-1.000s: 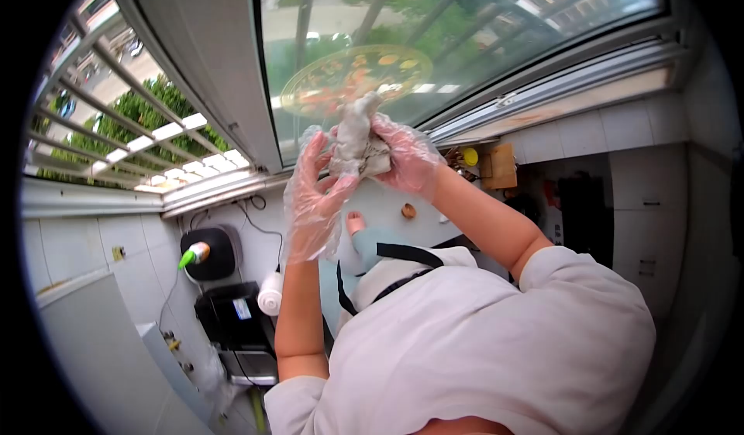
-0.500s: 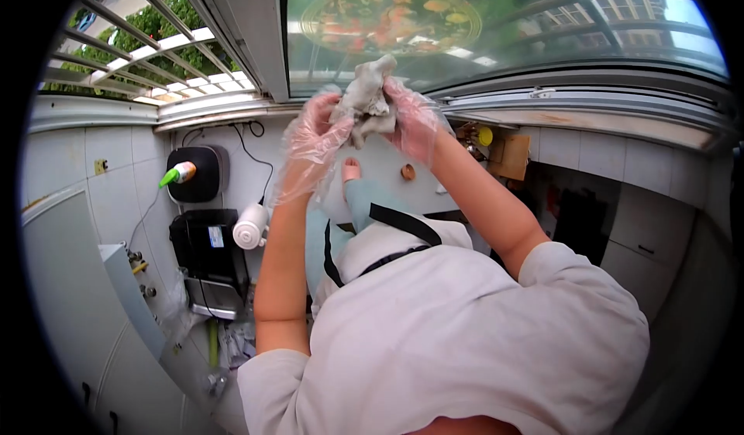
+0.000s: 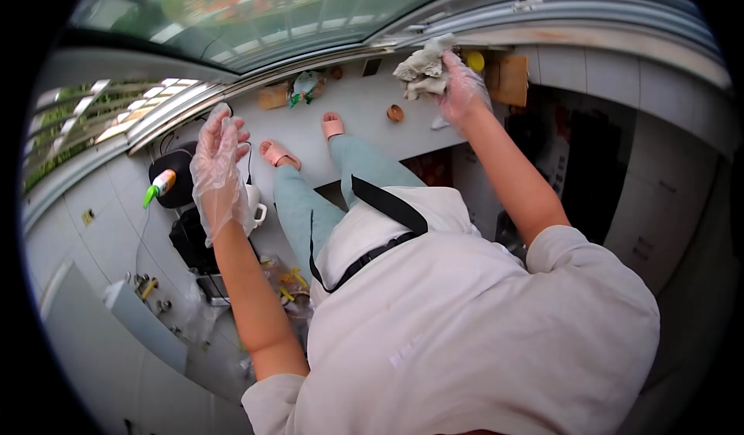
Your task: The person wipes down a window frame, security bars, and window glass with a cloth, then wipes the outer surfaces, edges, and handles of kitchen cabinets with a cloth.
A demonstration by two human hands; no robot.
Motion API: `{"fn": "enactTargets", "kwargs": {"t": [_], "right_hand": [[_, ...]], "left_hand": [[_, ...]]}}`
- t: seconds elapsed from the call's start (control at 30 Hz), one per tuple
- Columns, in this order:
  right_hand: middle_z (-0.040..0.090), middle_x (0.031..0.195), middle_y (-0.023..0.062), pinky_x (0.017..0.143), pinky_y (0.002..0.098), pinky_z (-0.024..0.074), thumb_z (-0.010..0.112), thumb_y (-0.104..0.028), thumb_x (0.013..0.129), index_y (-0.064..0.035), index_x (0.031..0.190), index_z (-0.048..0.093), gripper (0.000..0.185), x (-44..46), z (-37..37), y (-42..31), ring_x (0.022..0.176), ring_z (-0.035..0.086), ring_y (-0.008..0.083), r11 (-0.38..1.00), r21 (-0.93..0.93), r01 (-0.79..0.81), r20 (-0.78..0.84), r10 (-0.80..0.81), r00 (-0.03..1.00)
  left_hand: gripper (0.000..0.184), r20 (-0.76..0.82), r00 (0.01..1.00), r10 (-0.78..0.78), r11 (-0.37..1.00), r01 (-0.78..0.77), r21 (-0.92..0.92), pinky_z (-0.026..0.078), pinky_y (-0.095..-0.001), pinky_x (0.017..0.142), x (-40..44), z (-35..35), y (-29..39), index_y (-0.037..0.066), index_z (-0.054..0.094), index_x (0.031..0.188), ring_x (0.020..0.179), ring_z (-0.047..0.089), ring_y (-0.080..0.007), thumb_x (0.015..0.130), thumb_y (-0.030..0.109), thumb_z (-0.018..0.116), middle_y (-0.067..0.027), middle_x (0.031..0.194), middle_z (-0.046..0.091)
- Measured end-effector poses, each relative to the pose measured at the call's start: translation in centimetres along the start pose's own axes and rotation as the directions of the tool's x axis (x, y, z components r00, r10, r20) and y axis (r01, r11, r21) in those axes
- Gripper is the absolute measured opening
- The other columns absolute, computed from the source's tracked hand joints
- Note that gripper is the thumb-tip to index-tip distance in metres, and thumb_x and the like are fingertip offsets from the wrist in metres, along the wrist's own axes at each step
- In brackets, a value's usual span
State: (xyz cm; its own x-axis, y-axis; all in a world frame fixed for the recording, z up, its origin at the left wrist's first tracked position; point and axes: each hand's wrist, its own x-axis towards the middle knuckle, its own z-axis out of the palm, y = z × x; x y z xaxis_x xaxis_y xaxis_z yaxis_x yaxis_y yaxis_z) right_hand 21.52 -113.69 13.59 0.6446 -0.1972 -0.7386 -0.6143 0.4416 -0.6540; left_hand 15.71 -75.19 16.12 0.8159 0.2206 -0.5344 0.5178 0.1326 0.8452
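A crumpled, greyish-white cloth (image 3: 423, 72) is bunched up in my right hand (image 3: 464, 94), held out in front of the window ledge. My left hand (image 3: 218, 156) is raised on the other side, away from the cloth, with its fingers apart and nothing in them. Thin clear plastic gloves cover both hands. The window pane (image 3: 310, 16), with reflections of bars and a colourful round shape, stands beyond them.
I stand in pink slippers (image 3: 333, 125) on a white counter (image 3: 364, 136). A small brown round object (image 3: 395, 113) lies near my feet. At left are a spray bottle (image 3: 160, 188) with a green top and a white kettle (image 3: 256, 208). A cardboard box (image 3: 508, 81) sits at right.
My left hand has let go of the cloth and moved left and down. My right hand has carried the cloth to the right. The view has turned, showing more of the counter and both feet.
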Motion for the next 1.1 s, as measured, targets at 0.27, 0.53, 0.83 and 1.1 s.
{"fn": "enactTargets", "kwargs": {"t": [0.27,0.53,0.83,1.1], "right_hand": [[0.058,0.112,0.0020,0.087,0.0366,0.0484,0.044,-0.041,0.098,-0.0164,0.117,0.053,0.032,-3.4,-15.1,6.1,0.101,0.060,0.0181,0.972,0.170,0.164,-0.473,-0.066,0.879],[0.063,0.101,0.0017,0.082,0.0420,0.0476,0.043,-0.041,0.097,-0.0171,0.108,0.057,0.030,-11.7,-20.8,26.1,0.092,0.061,0.0212,0.903,0.429,0.031,-0.609,0.264,0.748],[0.066,0.089,0.0070,0.069,0.0378,0.0526,0.040,-0.030,0.099,-0.0122,0.098,0.058,0.025,-16.0,-19.6,30.0,0.077,0.065,0.0231,0.825,0.565,0.030,-0.698,0.459,0.550],[0.062,0.112,0.0103,0.078,0.0334,0.0556,0.056,-0.031,0.093,-0.0057,0.112,0.059,0.032,-8.2,-31.7,34.5,0.096,0.064,0.0209,0.768,0.633,0.098,-0.667,0.476,0.573]], "left_hand": [[0.040,0.368,0.916,-0.160,0.965,0.068,0.252,0.047,-0.0251,0.080,0.9,4.4,-2.1,0.008,0.054,0.128,0.091,0.060,-0.0121,0.094,0.028,0.060,-0.0081,0.112,0.063],[0.037,0.434,0.870,-0.235,0.880,0.001,0.474,0.046,-0.0238,0.077,5.3,2.5,-0.5,0.007,0.056,0.124,0.087,0.059,-0.0106,0.092,0.025,0.063,-0.0050,0.105,0.065],[0.037,0.559,0.746,-0.361,0.826,-0.023,0.564,0.044,-0.0227,0.073,4.3,8.9,-4.9,0.006,0.057,0.121,0.083,0.059,-0.0094,0.090,0.026,0.066,-0.0036,0.102,0.065],[0.038,0.663,0.654,-0.364,0.820,-0.112,0.561,0.046,-0.0252,0.076,0.8,22.1,-9.6,0.005,0.055,0.123,0.087,0.059,-0.0127,0.092,0.026,0.063,-0.0058,0.103,0.065]]}}
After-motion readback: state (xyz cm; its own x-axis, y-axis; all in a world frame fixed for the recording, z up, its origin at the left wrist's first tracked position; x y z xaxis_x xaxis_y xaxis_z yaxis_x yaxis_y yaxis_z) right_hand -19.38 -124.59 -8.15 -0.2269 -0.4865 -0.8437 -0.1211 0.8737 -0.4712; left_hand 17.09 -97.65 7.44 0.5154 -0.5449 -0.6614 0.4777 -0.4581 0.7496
